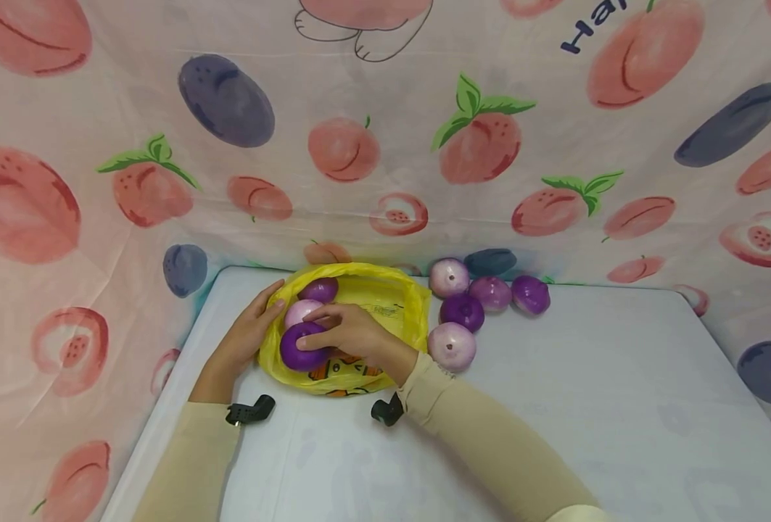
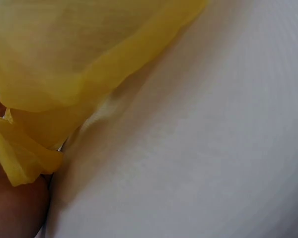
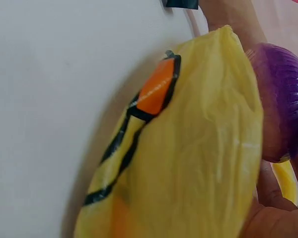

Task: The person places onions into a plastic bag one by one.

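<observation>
A yellow plastic bag (image 1: 418, 304) lies on the table with its mouth spread wide. My left hand (image 1: 249, 335) holds its left rim, the thumb over the edge; in the left wrist view, the bag's film (image 2: 64, 49) bunches beside part of that hand (image 2: 15, 210). Over the bag's opening, my right hand (image 1: 352, 330) grips a dark purple onion (image 1: 302, 354) between thumb and fingers. The same onion (image 3: 283, 99) shows past the bag's side in the right wrist view. Behind it, a pale onion (image 1: 300, 312) and another purple onion (image 1: 320, 290) lie inside the bag.
Right of the bag several onions sit together, among them a pale onion (image 1: 452, 348) at the front and a dark purple onion (image 1: 531, 295) at the far right. The white table (image 1: 620, 406) meets a fruit-printed cloth (image 1: 411, 94) at its back edge.
</observation>
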Action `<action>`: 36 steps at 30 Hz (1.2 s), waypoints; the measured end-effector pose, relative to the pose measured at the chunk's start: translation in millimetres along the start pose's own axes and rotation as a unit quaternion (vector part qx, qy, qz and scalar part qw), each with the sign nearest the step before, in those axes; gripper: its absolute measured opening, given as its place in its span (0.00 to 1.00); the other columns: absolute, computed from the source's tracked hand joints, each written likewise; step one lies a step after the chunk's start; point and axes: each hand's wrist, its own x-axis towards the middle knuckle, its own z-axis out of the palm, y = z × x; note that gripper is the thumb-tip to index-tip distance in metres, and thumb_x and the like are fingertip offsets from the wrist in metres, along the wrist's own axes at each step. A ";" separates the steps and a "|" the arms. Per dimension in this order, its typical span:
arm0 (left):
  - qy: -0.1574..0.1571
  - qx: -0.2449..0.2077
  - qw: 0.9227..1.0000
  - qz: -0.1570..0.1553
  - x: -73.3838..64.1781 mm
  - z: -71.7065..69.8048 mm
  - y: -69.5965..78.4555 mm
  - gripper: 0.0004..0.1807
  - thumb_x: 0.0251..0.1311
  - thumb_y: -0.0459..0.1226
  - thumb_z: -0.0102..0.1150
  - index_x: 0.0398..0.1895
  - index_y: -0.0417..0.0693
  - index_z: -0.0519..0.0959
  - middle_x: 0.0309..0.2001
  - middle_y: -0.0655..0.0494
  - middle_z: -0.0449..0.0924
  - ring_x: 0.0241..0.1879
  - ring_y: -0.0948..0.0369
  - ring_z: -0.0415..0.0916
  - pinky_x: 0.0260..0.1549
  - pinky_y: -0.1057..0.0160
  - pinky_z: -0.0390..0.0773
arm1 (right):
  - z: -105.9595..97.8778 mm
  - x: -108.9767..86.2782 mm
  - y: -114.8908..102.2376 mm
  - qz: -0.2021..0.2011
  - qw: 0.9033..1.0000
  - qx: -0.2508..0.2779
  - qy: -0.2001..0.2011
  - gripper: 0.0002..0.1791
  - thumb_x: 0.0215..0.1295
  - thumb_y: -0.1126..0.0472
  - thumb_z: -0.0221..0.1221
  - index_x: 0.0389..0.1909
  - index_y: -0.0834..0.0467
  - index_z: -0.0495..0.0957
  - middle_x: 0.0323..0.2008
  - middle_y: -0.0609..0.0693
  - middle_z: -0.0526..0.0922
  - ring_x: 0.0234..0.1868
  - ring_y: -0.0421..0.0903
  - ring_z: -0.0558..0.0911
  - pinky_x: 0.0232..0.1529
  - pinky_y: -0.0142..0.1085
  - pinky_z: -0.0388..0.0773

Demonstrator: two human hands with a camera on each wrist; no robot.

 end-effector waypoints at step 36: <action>-0.003 -0.008 1.000 -0.007 -0.4 0.2 0.6 0.38 0.72 0.61 0.50 0.82 0.71 0.52 0.83 0.55 0.47 0.81 0.48 0.46 0.77 0.40 0.54 | 14.5 8.1 16.8 0.001 0.996 -0.082 0.039 0.28 0.50 0.50 0.79 0.54 0.47 0.86 0.51 0.46 0.83 0.49 0.42 0.81 0.50 0.36 0.84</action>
